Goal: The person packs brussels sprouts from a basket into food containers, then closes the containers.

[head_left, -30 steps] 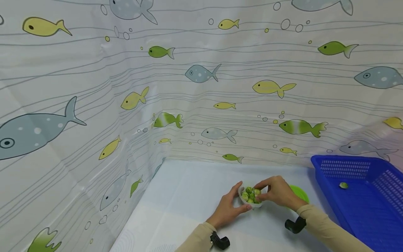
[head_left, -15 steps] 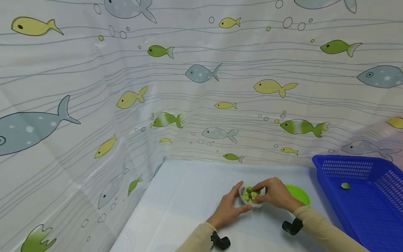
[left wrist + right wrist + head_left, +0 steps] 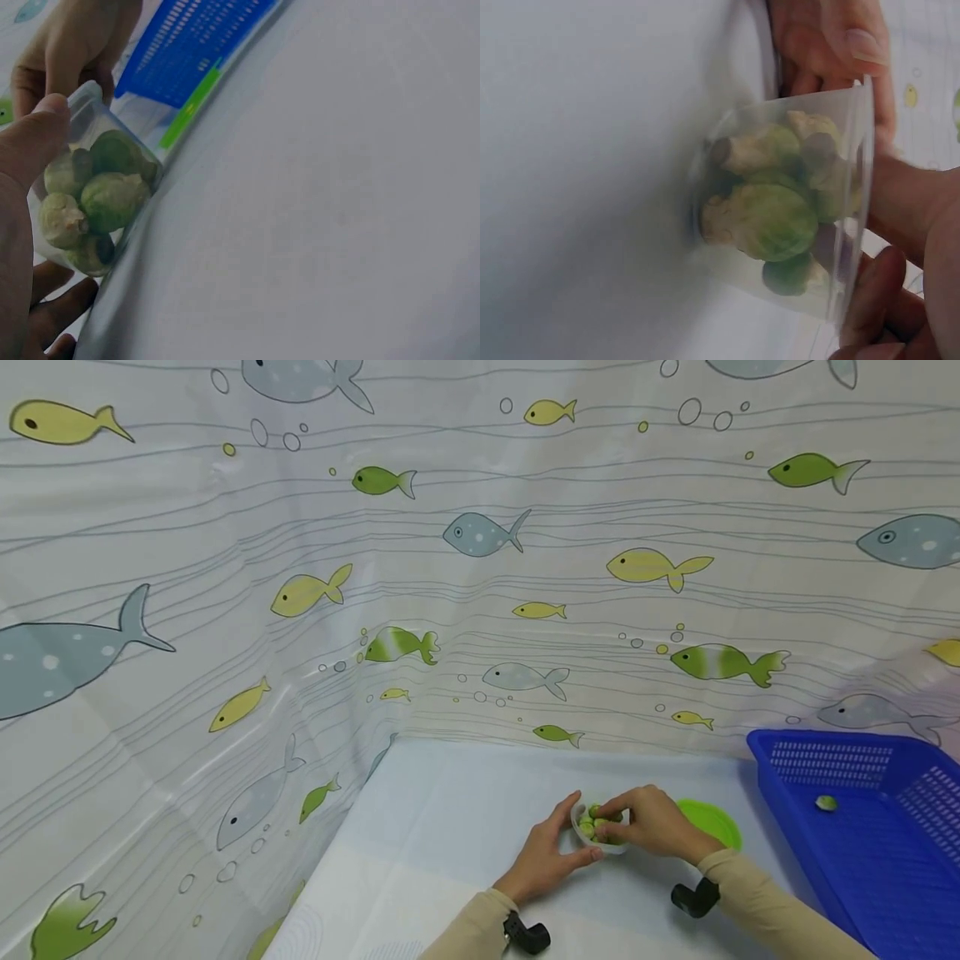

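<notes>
A small clear plastic tub holds several Brussels sprouts on the table. My left hand grips the tub from the left, thumb on the near side and fingers around the far side. From the right, my right hand reaches over the rim with its fingers in the tub. Through the wall, in the right wrist view, the fingertips show on two sides of a sprout, pinching it. The right hand hides part of the tub's contents in the head view.
A bright green round lid lies just right of the tub. A blue plastic basket stands at the right with a single Brussels sprout in it. Behind the table hangs a fish-patterned white sheet.
My right hand has shifted slightly left, its fingers moving further over the sprouts and covering more of them. The left hand keeps its hold on the tub.
</notes>
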